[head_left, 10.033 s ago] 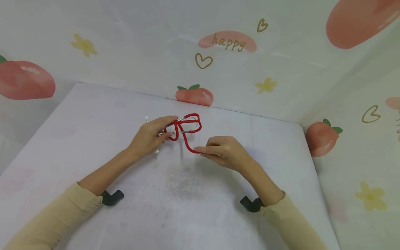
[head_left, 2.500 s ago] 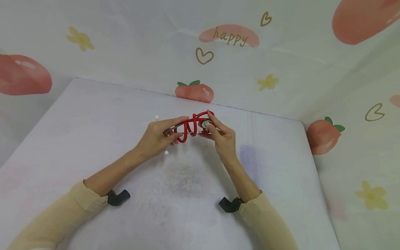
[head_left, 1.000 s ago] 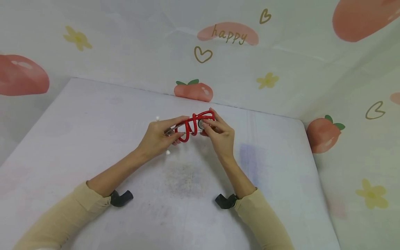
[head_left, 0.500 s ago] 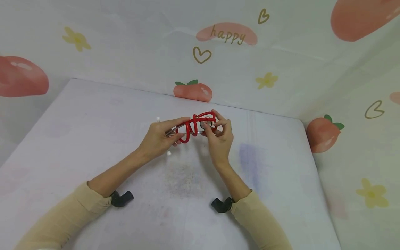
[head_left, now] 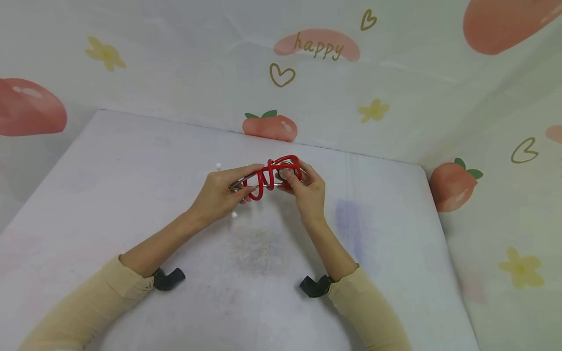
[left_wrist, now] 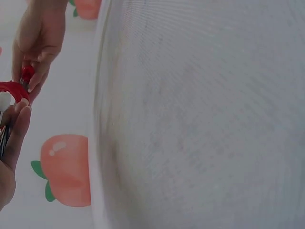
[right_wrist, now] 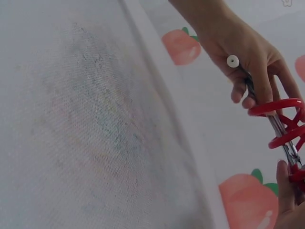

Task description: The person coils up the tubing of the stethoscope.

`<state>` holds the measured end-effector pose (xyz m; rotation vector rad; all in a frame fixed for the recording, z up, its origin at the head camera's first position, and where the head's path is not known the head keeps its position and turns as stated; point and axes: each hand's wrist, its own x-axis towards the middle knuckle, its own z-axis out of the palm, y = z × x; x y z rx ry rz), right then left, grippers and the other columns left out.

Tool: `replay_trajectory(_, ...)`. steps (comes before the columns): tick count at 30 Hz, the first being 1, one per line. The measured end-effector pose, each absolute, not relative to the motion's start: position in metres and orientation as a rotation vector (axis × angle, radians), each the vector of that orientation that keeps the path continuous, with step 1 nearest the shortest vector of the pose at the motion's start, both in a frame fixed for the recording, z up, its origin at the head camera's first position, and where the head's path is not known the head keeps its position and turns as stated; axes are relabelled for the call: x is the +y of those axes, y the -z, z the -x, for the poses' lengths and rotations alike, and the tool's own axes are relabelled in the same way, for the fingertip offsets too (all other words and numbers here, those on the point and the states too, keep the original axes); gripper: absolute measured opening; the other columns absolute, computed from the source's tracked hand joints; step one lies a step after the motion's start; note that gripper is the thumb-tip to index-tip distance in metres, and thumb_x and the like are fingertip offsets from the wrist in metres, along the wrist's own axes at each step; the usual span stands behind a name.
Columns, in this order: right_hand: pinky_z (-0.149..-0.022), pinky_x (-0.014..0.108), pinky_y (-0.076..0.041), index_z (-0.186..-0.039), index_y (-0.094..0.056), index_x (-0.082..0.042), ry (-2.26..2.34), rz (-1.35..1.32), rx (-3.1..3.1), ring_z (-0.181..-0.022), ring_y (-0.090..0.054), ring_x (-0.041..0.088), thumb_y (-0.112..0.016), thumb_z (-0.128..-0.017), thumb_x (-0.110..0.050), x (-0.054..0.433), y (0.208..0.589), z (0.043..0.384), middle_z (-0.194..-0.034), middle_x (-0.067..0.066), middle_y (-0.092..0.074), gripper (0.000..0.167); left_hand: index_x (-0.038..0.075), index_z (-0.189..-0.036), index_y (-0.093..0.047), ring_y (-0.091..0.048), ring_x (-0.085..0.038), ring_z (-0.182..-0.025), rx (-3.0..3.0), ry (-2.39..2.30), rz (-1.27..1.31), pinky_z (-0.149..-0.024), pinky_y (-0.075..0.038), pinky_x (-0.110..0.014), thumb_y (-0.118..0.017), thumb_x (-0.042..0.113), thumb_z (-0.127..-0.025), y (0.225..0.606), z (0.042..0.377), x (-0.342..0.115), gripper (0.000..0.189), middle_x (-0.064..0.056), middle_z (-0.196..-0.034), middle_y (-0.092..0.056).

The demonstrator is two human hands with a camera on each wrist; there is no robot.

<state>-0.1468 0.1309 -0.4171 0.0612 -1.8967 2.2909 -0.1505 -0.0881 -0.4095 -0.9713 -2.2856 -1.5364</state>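
A stethoscope with red tubing [head_left: 261, 183] is held up over the table, its tube looped around its own metal ear tubes [right_wrist: 279, 126]. My left hand [head_left: 217, 192] grips the ear-tube end, thumb below and fingers above. White ear tips [head_left: 218, 166] stick out past that hand on both sides. At the other end, my right hand [head_left: 311, 192] pinches the round metal chestpiece [head_left: 282, 170], thumb on its face, inside the folded tubing. The thumb and fingers hide part of the disc. In the right wrist view, red coils cross the metal tubes between both hands.
The table [head_left: 175, 161] has a pale cover with grey and purple stains. Behind it hangs a white backdrop [head_left: 210, 73] printed with peaches, flowers and hearts. Dark curved pieces [head_left: 169, 279] sit at both wrists, beside the beige sleeves [head_left: 96, 297].
Ten seconds ago my right hand pinched a loose stretch of tubing; now that tubing is wound round the ear tubes and the hand holds the chestpiece. Lately the right fingers have shifted around the disc.
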Motion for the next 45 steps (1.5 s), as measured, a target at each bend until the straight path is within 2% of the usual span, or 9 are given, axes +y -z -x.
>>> replay_trajectory(9, -0.081, 0.038, -0.059, -0.127, -0.063, -0.006, -2.393, 0.102, -1.944, -0.097, -0.071, 0.029, -0.067, -0.096, -0.013, 0.1295, 0.413, 0.1468, -0.112, 0.016, -0.069, 0.033, 0.012, -0.137, -0.061, -0.072, -0.014, -0.084, -2.326, 1.415, 0.995, -0.064, -0.058, -0.023, -0.08, -0.002, -0.08, 0.4117, 0.1516, -0.0893, 0.062, -0.007, -0.125, -0.068)
replay_trajectory(13, -0.083, 0.037, -0.058, -0.129, -0.062, -0.005, -2.418, 0.126, -1.948, -0.098, -0.071, 0.029, -0.065, -0.097, -0.012, 0.1285, 0.4145, 0.1459, -0.113, 0.017, -0.069, 0.032, 0.017, -0.141, -0.057, -0.066, -0.009, -0.069, -2.449, 1.314, 0.941, -0.059, -0.054, -0.021, -0.074, 0.003, -0.088, 0.4141, 0.1516, -0.0879, 0.058, -0.005, -0.114, -0.071)
replay_trajectory(15, -0.083, 0.037, -0.058, -0.129, -0.061, -0.005, -2.42, 0.137, -1.953, -0.098, -0.071, 0.028, -0.064, -0.098, -0.012, 0.1285, 0.4158, 0.1453, -0.114, 0.016, -0.069, 0.032, 0.019, -0.142, -0.056, -0.057, -0.007, -0.059, -2.507, 1.264, 0.92, -0.054, -0.05, -0.022, -0.072, 0.009, -0.09, 0.4144, 0.1508, -0.0871, 0.056, -0.004, -0.114, -0.069)
replay_trajectory(18, -0.084, 0.037, -0.058, -0.129, -0.061, -0.005, -2.438, 0.133, -1.945, -0.1, -0.07, 0.03, -0.063, -0.098, -0.01, 0.1285, 0.4175, 0.1442, -0.113, 0.015, -0.068, 0.031, 0.021, -0.143, -0.055, -0.05, -0.008, -0.058, -2.542, 1.201, 0.908, -0.053, -0.047, -0.025, -0.07, 0.017, -0.09, 0.4144, 0.15, -0.0874, 0.056, -0.002, -0.12, -0.067)
replay_trajectory(24, -0.083, 0.038, -0.058, -0.136, -0.054, 0.002, -2.52, 0.074, -1.892, -0.114, -0.06, 0.048, -0.06, -0.1, -0.011, 0.129, 0.4188, 0.1449, -0.111, 0.014, -0.069, 0.039, 0.022, -0.15, -0.045, -0.056, -0.013, -0.073, -2.573, 1.113, 0.911, -0.06, -0.051, -0.027, -0.077, 0.029, -0.085, 0.4156, 0.1513, -0.0866, 0.073, -0.005, -0.128, -0.062)
replay_trajectory(30, -0.087, 0.04, -0.057, -0.137, -0.055, -0.007, -2.544, -0.01, -1.931, -0.11, -0.066, 0.034, -0.057, -0.102, -0.016, 0.1307, 0.4217, 0.1444, -0.125, 0.015, -0.063, 0.036, 0.028, -0.153, -0.039, -0.059, -0.018, -0.082, -2.615, 1.032, 0.851, -0.066, -0.054, -0.032, -0.078, 0.033, -0.087, 0.4153, 0.1519, -0.0849, 0.076, -0.008, -0.124, -0.063)
replay_trajectory(34, -0.087, 0.042, -0.056, -0.138, -0.054, -0.007, -2.57, -0.098, -1.921, -0.112, -0.065, 0.035, -0.055, -0.103, -0.018, 0.132, 0.4223, 0.1442, -0.129, 0.017, -0.059, 0.037, 0.029, -0.154, -0.035, -0.06, -0.02, -0.084, -2.638, 0.973, 0.818, -0.065, -0.055, -0.036, -0.075, 0.033, -0.09, 0.4144, 0.1506, -0.0837, 0.076, -0.009, -0.121, -0.064)
replay_trajectory(38, -0.088, 0.042, -0.056, -0.139, -0.053, -0.005, -2.594, -0.115, -1.908, -0.111, -0.066, 0.034, -0.056, -0.103, -0.016, 0.1327, 0.4214, 0.1441, -0.128, 0.019, -0.06, 0.038, 0.025, -0.15, -0.042, -0.061, -0.019, -0.079, -2.567, 0.948, 0.84, -0.061, -0.055, -0.035, -0.073, 0.033, -0.091, 0.4156, 0.1499, -0.0831, 0.067, -0.009, -0.121, -0.064)
replay_trajectory(45, -0.088, 0.039, -0.056, -0.137, -0.051, 0.0, -2.64, -0.034, -1.911, -0.105, -0.069, 0.029, -0.061, -0.1, -0.011, 0.1321, 0.4208, 0.1446, -0.122, 0.016, -0.065, 0.041, 0.019, -0.139, -0.053, -0.056, -0.016, -0.068, -2.474, 0.881, 0.814, -0.054, -0.051, -0.032, -0.086, 0.028, -0.078, 0.4163, 0.1497, -0.0832, 0.071, -0.006, -0.111, -0.067)
